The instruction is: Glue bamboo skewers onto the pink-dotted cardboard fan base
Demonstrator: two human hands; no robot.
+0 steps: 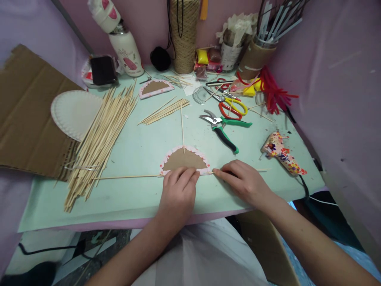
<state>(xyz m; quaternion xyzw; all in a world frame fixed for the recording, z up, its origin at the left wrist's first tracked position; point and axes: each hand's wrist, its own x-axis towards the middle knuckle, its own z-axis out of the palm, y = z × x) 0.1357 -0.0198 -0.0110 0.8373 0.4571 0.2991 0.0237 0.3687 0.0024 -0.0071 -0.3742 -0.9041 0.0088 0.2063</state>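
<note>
A brown half-circle of cardboard with a pink scalloped edge (184, 159) lies near the front of the pale green table (143, 147). One thin bamboo skewer (127, 176) runs flat along its straight edge; another (182, 127) stands out from its top. My left hand (178, 190) presses flat on the half-circle's lower edge, fingers stretched out. My right hand (242, 180) rests beside it, its fingertips pinched at the skewer by the half-circle's right corner.
A big heap of skewers (101, 135) and a paper plate (74, 113) lie at left on brown cardboard (26, 119). Green-handled cutters (223, 127), scissors (233, 105), a patterned glue gun (281, 153), a second half-circle (155, 87) and cups of supplies fill the back.
</note>
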